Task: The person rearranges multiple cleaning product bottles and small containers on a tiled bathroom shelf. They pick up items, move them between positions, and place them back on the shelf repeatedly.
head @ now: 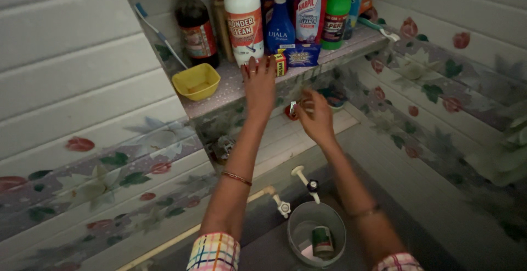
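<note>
We look down into a dim tiled corner, where white wall tiles (66,57) with a flowered band fill the left and right of the frame. A speckled stone shelf (233,87) crosses the upper centre, crowded with cleaning bottles: a white bottle with an orange label (244,21), a dark brown bottle (195,27), a blue bottle (280,24), a red bottle (310,7) and a green bottle (337,7). At lower centre we see a grey bucket (299,230) with a small green can (323,242) inside it, below two white taps (307,182). A yellow bowl (196,82) sits on the shelf at upper left, a toothbrush (159,32) leaning behind it.

Our left hand (259,84) stretches flat, fingers spread, to the shelf edge, gripping nothing, just beside a small yellow box (280,64) and a blue packet (302,55). Our right hand (314,118), centre frame under the shelf, pinches a small red and white object (291,109) between its fingertips; we cannot tell what it is.
</note>
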